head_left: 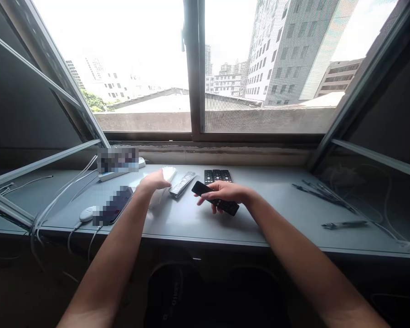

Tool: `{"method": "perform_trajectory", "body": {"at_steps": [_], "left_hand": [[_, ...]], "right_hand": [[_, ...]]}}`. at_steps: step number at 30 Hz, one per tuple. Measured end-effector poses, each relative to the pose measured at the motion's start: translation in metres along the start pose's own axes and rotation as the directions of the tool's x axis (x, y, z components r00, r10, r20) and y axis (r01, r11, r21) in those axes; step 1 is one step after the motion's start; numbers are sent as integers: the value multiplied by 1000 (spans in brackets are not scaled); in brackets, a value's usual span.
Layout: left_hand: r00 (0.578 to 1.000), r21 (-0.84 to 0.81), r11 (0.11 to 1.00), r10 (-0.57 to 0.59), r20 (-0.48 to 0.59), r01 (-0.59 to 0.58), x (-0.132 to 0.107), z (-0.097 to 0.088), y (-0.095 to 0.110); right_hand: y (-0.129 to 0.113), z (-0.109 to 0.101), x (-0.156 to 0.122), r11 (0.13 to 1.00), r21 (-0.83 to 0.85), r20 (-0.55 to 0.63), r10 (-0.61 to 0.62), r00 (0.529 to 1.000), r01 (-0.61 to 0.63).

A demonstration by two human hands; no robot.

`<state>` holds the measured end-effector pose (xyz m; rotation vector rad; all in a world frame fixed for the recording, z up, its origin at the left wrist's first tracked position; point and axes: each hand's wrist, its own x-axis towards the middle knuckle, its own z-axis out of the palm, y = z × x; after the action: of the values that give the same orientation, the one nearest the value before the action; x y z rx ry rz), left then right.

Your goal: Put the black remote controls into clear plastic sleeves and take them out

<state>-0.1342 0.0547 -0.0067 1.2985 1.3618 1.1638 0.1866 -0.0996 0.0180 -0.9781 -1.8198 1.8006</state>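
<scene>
My right hand (pixel 223 192) is closed around a black remote control (pixel 201 187), which it holds tilted above the desk, its far end up to the left. My left hand (pixel 153 181) grips a clear plastic sleeve (pixel 158 199) at the left; most of its fingers are hidden. White plastic wrapping (pixel 169 173) lies just beyond that hand. Between the hands is a remote in a clear wrapper (pixel 182 184), flat on the desk. Behind my right hand, three black remotes (pixel 217 175) lie side by side in a row, partly covered by the hand.
On the left are a phone (pixel 125 200), a round white charger (pixel 87 213), a power strip (pixel 123 169) and loose white cables (pixel 56 196). A pen (pixel 344 224) and dark cables (pixel 324 195) lie on the right. Metal frame bars (pixel 44 161) flank the desk (pixel 276 214); a window stands behind.
</scene>
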Motion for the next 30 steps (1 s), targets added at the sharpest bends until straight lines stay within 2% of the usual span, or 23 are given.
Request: {"method": "perform_trajectory", "body": {"at_steps": [1, 2, 3, 5, 7, 9, 10, 11, 12, 13, 15, 16, 18, 19, 22, 24, 26, 30], "left_hand": [[999, 252, 967, -25, -43, 35, -1, -2, 4], [997, 464, 883, -31, -75, 62, -3, -4, 9], [997, 606, 792, -35, -68, 69, -5, -6, 14], [998, 790, 613, -51, 24, 13, -11, -9, 25], [987, 901, 430, -116, 109, -49, -17, -9, 36], [987, 939, 336, -113, 113, -70, -26, -2, 44], [994, 938, 340, -52, 91, -68, -31, 4, 48], [995, 922, 376, 79, 67, -92, -36, 13, 50], [970, 882, 448, 241, 39, -147, -41, 24, 52], [931, 801, 544, 362, 43, -248, -46, 37, 54], [894, 501, 745, 415, 168, -440, -54, 65, 54], [881, 294, 838, 388, 271, -459, -56, 80, 53], [846, -12, 934, 329, 420, -357, -57, 108, 50], [837, -80, 941, 329, 437, -328, -56, 119, 48], [857, -219, 945, 314, 409, -242, -50, 143, 45], [858, -273, 947, 280, 431, -171, -46, 151, 43], [860, -303, 939, 286, 424, -163, -42, 155, 40], [922, -373, 904, 309, 232, -210, -34, 157, 29]], "right_hand": [[0, 0, 0, 1000, -2, -1, 1, 1000, -1], [0, 0, 0, 1000, -4, -1, 3, 1000, -3], [1, -1, 0, 1000, -6, -2, 5, 1000, -5], [3, -2, 2, 1000, 2, 0, 4, 1000, -4], [7, -3, 4, 999, 35, 3, -14, 1000, 14], [11, -5, 7, 994, 96, -18, -46, 999, 47], [13, -5, 10, 989, 133, -47, -59, 997, 65], [15, -6, 12, 982, 172, -91, -65, 994, 80], [17, -7, 15, 973, 209, -149, -63, 987, 94], [19, -8, 17, 964, 242, -212, -57, 976, 109], [20, -10, 21, 946, 296, -328, -30, 944, 133], [21, -11, 23, 935, 324, -369, -17, 929, 146], [20, -12, 23, 903, 393, -409, 4, 913, 172], [19, -13, 23, 883, 433, -413, 14, 911, 182], [16, -15, 21, 824, 522, -412, 21, 911, 218], [14, -15, 21, 802, 549, -410, 13, 912, 235], [14, -16, 22, 779, 573, -407, 2, 913, 254], [15, -16, 24, 727, 640, -371, 8, 929, 249]]}}
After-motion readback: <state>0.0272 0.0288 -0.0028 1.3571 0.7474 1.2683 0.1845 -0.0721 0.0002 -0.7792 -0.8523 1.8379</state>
